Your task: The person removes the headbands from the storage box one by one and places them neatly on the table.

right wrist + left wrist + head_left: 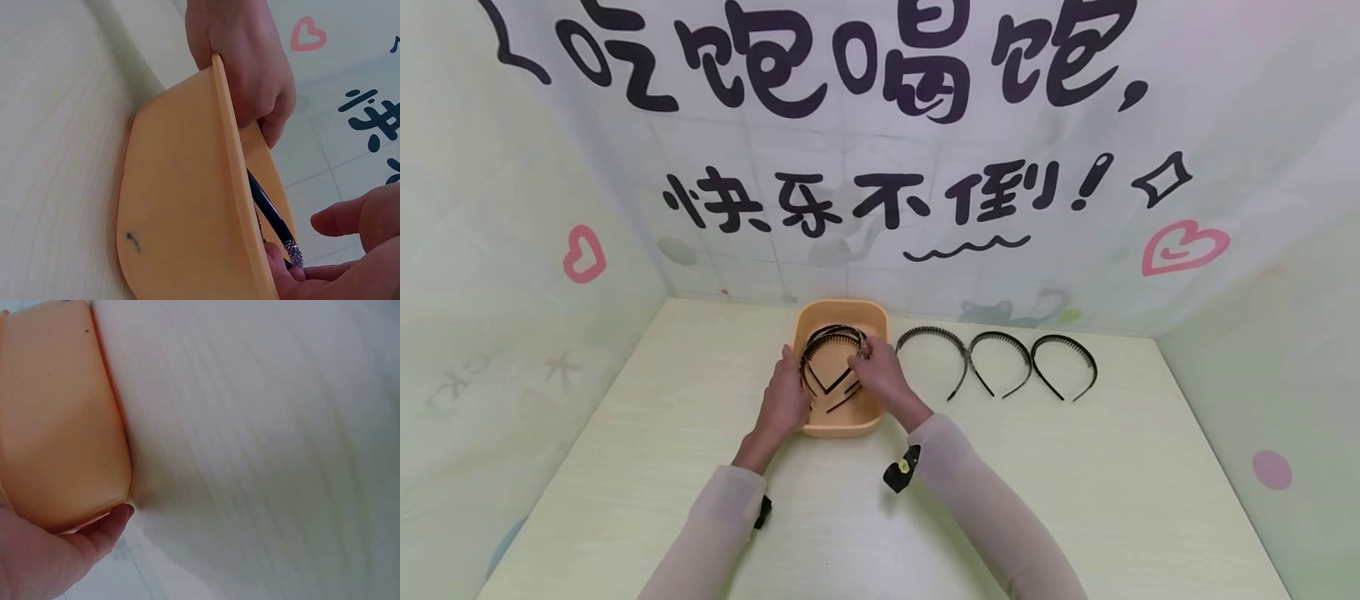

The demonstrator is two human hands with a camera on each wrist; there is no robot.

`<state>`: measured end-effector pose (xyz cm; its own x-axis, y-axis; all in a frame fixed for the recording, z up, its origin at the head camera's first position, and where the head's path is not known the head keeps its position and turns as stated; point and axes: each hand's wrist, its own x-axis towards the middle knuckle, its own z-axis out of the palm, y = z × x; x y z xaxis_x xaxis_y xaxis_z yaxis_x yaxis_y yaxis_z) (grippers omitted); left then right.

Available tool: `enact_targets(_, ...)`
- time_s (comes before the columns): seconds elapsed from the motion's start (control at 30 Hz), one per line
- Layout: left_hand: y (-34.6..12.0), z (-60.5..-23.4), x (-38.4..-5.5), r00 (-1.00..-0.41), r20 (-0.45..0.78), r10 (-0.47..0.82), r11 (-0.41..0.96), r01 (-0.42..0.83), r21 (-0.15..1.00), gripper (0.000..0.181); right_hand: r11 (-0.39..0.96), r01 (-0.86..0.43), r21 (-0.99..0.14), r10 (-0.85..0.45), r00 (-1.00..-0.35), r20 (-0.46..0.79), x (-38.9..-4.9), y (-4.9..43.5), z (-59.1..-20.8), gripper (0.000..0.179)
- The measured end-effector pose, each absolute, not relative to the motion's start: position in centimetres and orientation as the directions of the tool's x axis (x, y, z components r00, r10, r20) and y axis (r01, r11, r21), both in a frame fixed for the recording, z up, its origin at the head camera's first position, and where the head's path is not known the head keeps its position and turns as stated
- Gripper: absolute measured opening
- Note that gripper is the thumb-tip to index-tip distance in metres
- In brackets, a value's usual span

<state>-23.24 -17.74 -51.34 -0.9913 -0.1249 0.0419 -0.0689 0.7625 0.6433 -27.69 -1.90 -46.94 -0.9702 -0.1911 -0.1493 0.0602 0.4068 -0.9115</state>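
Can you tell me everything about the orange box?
It's a light-orange open box that looks like plastic, with rounded corners, a lip around the top and a small dark mark on one outside wall. It stands upright on the pale table. Dark headbands are inside. The left hand holds its left side and the right hand reaches in.

"Where's the head camera?"
"High on the six o'clock side of the table point(1000, 500), facing forward and down, farthest off."
"And the wrist cameras?"
"Both close beside the orange plastic bin point(181, 181), between nine and ten in the left view. Head and right share the lettered backdrop point(880, 142)."
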Motion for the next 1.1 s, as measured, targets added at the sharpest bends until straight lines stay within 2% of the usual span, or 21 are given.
enact_targets(0.13,-17.8,-51.3,-23.2,-0.991,0.046,-0.125,0.762,-0.066,0.644,0.076,0.442,0.039,-0.896,-0.184,-0.974,-0.133,-27.8,-2.0,-47.0,0.015)
enact_targets(0.23,-17.8,-51.4,-23.2,-0.991,0.051,-0.123,0.765,-0.062,0.642,0.076,0.439,0.049,-0.897,-0.17,-0.976,-0.137,-27.9,-2.1,-47.2,0.025)
enact_targets(0.33,-17.9,-51.4,-23.2,-0.992,0.055,-0.113,0.768,-0.052,0.638,0.077,0.373,0.104,-0.922,-0.133,-0.977,-0.164,-28.1,-2.1,-47.3,0.035)
enact_targets(0.47,-17.9,-51.5,-23.3,-0.992,0.058,-0.109,0.777,-0.049,0.627,0.078,0.282,0.181,-0.942,-0.09,-0.973,-0.214,-28.3,-2.2,-47.4,0.035)
enact_targets(0.7,-17.9,-51.7,-23.4,-0.992,0.06,-0.114,0.776,-0.051,0.628,0.078,0.254,0.237,-0.938,-0.091,-0.959,-0.267,-28.6,-2.3,-47.4,0.036)
enact_targets(0.9,-17.9,-51.6,-23.3,-0.991,0.057,-0.123,0.764,-0.058,0.643,0.074,0.304,0.232,-0.924,-0.082,-0.96,-0.268,-28.7,-2.1,-47.5,0.036)
enact_targets(1.1,-17.9,-51.6,-23.2,-0.992,0.047,-0.121,0.756,-0.061,0.652,0.074,0.265,0.189,-0.946,-0.06,-0.976,-0.211,-28.8,-1.9,-47.6,0.035)
